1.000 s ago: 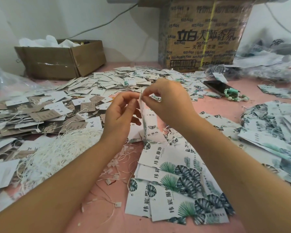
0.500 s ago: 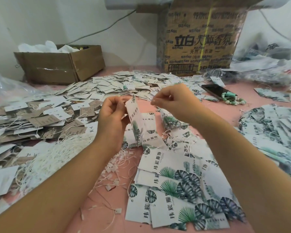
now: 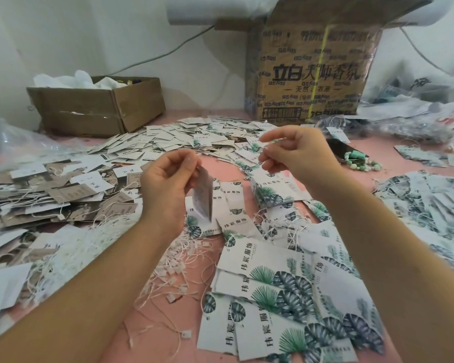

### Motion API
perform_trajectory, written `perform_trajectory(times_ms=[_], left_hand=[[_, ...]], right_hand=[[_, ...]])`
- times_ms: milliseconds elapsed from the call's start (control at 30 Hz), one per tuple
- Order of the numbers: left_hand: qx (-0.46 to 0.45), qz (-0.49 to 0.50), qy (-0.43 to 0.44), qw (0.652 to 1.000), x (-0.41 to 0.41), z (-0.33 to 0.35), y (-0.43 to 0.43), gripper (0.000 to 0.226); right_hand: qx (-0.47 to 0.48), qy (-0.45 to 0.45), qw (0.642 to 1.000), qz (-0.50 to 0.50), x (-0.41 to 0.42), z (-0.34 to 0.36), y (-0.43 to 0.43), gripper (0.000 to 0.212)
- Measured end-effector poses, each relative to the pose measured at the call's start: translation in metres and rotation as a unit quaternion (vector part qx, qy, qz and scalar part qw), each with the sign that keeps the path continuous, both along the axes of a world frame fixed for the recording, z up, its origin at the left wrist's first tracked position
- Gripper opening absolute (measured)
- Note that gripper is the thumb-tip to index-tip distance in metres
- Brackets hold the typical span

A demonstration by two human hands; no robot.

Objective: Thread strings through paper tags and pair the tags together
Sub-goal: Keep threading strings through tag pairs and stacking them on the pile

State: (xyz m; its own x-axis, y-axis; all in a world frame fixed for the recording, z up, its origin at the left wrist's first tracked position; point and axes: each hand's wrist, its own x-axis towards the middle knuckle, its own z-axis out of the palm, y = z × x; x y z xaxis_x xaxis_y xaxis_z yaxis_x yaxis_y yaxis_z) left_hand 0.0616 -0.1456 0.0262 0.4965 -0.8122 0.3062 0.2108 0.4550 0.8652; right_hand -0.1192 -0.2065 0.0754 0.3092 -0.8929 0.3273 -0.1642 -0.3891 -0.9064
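Left hand (image 3: 165, 187) pinches the top edge of the white leaf-printed paper tags (image 3: 203, 199), which dangle edge-on well in front of the tall printed cardboard carton (image 3: 312, 82). Right hand (image 3: 296, 153), nearer that carton, has its fingers curled as if drawing a thin string, but the string is too fine to see, so its grip can't be called. Best bet: a level, gentle pull with the holes lined up, so the paper doesn't tear.

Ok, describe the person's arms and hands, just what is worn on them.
Both are bare. The left hand and right hand wear no gloves, and no ring shows on the fingers. The left forearm and right forearm carry no sleeve, watch or bracelet as far as the frame reaches; any sleeve would start beyond the lower edge.
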Motion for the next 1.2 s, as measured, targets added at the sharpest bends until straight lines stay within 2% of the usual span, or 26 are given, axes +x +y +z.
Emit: perform_trajectory(times_ms=[100,333,500,700,867,1200], left_hand=[[0.002,-0.018,-0.069,0.997,-0.009,0.002,0.003,0.019],[-0.008,-0.043,-0.159,0.986,-0.018,0.003,0.005,0.012],[-0.007,-0.049,-0.168,0.985,-0.018,0.003,0.006,0.013],[0.006,-0.061,-0.186,0.981,-0.018,0.001,0.005,0.001],[0.012,-0.072,-0.197,0.978,-0.02,0.0,0.005,0.015],[0.014,-0.073,-0.22,0.973,-0.021,-0.001,0.007,0.014]], right_hand=[[-0.017,-0.02,0.999,0.03,0.005,0.004,0.007,0.008],[-0.091,0.026,0.992,0.082,0.018,0.007,0.017,0.01],[-0.135,0.091,0.983,0.083,0.021,0.006,0.02,0.011],[-0.138,0.109,0.98,0.094,0.022,0.005,0.022,0.015],[-0.136,0.112,0.98,0.09,0.022,0.005,0.02,0.014],[-0.127,0.14,0.977,0.101,0.021,0.006,0.02,0.019]])
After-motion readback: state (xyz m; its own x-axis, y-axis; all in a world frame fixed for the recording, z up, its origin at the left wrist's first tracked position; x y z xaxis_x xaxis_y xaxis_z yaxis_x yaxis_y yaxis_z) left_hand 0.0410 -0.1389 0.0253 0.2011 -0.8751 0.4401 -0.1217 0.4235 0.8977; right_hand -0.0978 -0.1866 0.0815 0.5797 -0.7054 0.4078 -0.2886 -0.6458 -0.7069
